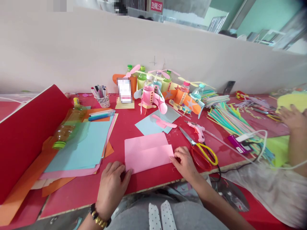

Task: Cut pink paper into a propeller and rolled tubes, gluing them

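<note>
- Pink, partly folded rectangular paper sheet [146, 156] is lying near the red desk's [148, 180] front edge.
- Right hand [184, 161] is pinching its near right corner; left hand [114, 179] is resting its thumb at the near left corner, grip unclear.
- Sheet is probably handling light, easily creased; corners are offering the best hold.

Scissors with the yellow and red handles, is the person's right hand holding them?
No, the scissors lie on the red table beside the right hand, which touches the pink paper instead.
</note>
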A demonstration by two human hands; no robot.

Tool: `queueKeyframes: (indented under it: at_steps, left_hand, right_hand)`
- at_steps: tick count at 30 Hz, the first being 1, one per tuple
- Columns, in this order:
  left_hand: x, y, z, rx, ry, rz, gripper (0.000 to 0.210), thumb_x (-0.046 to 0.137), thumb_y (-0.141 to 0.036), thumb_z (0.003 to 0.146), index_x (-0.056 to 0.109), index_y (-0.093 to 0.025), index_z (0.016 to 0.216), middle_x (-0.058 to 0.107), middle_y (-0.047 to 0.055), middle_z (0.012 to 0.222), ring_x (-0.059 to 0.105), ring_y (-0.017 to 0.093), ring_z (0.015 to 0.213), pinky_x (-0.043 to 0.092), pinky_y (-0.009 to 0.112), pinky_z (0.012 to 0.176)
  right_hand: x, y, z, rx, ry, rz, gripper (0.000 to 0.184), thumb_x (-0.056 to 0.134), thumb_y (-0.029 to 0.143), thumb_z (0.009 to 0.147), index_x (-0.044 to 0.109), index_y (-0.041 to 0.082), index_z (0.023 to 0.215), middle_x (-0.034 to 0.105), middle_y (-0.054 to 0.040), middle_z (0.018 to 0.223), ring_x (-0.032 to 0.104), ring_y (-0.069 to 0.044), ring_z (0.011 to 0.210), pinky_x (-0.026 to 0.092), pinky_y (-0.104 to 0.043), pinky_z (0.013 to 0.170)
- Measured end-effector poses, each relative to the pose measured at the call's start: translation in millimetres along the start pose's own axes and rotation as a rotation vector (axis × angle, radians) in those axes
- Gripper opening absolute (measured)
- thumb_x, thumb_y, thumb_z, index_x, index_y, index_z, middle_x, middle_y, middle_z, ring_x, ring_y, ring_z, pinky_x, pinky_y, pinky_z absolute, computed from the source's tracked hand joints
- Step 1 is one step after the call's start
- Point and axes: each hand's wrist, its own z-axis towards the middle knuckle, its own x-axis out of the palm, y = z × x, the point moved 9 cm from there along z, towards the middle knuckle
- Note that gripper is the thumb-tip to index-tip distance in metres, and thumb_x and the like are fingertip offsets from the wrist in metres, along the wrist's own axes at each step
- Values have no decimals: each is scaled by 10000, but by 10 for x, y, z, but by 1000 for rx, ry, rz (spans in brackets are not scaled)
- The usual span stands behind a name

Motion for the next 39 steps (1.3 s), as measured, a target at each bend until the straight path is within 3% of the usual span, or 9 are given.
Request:
queueKeyframes:
  at_steps: [18, 23, 29, 33, 39]
  left_hand:
    - [33, 48, -26, -6, -4, -42, 267, 493, -349, 836, 506, -189, 623, 532, 49, 738, 462, 207, 727, 368, 340, 678]
    - [16, 119, -77, 26, -37, -197, 105, 542, -285, 807, 605, -201, 820, 596, 65, 915, 507, 222, 867, 409, 344, 750]
    - [59, 56, -82, 85, 81, -263, 162, 563, -134, 735, 647, -239, 825, 652, 38, 942, 547, 225, 913, 422, 350, 765]
    - [47, 71, -78, 86, 30, -255, 76, 594, -267, 773, 665, -242, 788, 652, 34, 921, 553, 212, 899, 429, 337, 769]
    - [69, 116, -66, 13, 12, -186, 225, 519, -383, 831, 667, -214, 805, 620, 62, 882, 523, 219, 850, 419, 341, 735]
  right_hand:
    - [-14, 12, 1, 9, 0, 22, 188, 559, 187, 789, 460, 202, 629, 525, -42, 782, 458, -207, 808, 395, -361, 745]
    - [-38, 20, -17, -35, 38, 130, 106, 609, 183, 749, 515, 206, 705, 557, -45, 830, 481, -218, 846, 405, -364, 762]
    - [-17, 45, -65, -93, 114, 191, 110, 608, 108, 716, 585, 215, 714, 576, -38, 862, 499, -213, 870, 403, -370, 797]
    - [-33, 52, -42, -89, 95, 174, 75, 636, 176, 745, 609, 216, 687, 579, -46, 851, 502, -214, 861, 417, -370, 779]
    - [-38, 21, -8, -52, 33, 126, 144, 627, 237, 778, 592, 203, 642, 568, -54, 860, 488, -215, 859, 420, -377, 777]
